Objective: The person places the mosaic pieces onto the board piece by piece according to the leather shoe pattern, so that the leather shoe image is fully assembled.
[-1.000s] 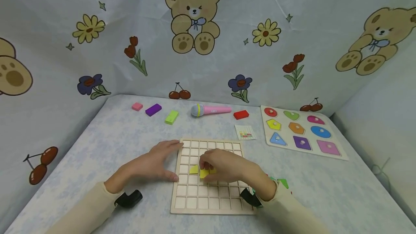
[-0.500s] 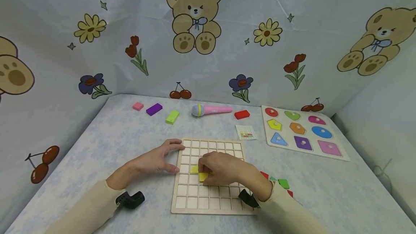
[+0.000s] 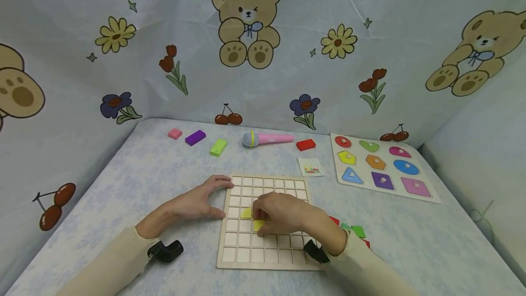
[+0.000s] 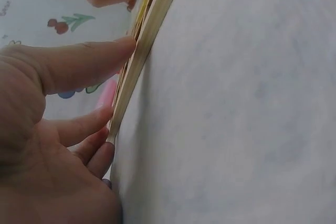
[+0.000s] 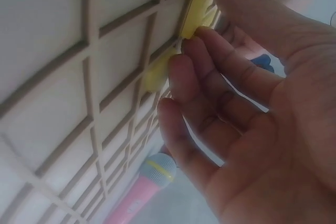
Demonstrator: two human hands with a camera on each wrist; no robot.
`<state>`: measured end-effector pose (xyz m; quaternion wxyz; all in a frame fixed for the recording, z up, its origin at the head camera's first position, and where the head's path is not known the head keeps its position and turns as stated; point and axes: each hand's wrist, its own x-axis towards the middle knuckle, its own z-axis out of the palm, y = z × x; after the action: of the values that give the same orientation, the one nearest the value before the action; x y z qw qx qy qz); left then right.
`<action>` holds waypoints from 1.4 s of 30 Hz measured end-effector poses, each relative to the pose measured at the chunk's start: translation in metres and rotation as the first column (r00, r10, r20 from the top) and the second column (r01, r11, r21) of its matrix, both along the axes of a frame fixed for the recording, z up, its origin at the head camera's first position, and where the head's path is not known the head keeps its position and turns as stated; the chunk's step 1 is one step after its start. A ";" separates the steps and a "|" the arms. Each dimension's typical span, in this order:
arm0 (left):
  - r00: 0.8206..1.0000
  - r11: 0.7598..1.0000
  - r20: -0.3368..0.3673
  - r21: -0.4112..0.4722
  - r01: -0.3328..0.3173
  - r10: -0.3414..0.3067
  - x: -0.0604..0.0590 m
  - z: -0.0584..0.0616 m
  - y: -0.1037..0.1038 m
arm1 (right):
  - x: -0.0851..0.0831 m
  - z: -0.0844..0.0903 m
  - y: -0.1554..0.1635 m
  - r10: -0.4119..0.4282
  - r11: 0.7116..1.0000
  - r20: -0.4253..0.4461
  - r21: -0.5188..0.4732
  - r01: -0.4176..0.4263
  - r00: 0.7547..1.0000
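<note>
A light wooden grid board [image 3: 267, 267] lies on the table in front of me. At its left edge my left hand [image 3: 197, 202] rests with thumb and fingers spread, the tips touching the board's side in the left wrist view. My right hand [image 3: 285, 214] is over the middle of the grid, pinching a yellow square tile [image 5: 194, 15] between thumb and index finger, low over the cells. Another yellow tile [image 3: 245, 213] sits in a cell just up and left of it. The right hand covers part of the grid.
Green [image 3: 358, 231] and red tiles lie right of the board, partly behind the right forearm. Farther back are a small pattern card [image 3: 311, 167], a pink toy microphone [image 3: 273, 138], several coloured blocks and a shape puzzle board [image 3: 365, 184].
My right hand has shifted slightly toward me, lowering the yellow tile onto the grid. My left hand stays at the board's left edge, with hardly any movement.
</note>
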<state>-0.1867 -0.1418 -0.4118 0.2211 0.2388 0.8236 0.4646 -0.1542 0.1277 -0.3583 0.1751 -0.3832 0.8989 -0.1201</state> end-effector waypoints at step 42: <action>0.998 0.998 -0.008 0.010 0.060 -0.060 -0.001 0.001 -0.001 | 0.002 -0.023 0.174 -0.216 0.902 0.376 -0.277 0.332 0.901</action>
<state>-0.1874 -0.1425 -0.4104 0.2306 0.2660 0.8146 0.4609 -0.1519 0.3013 -0.3810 0.2392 -0.2489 0.8675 -0.3583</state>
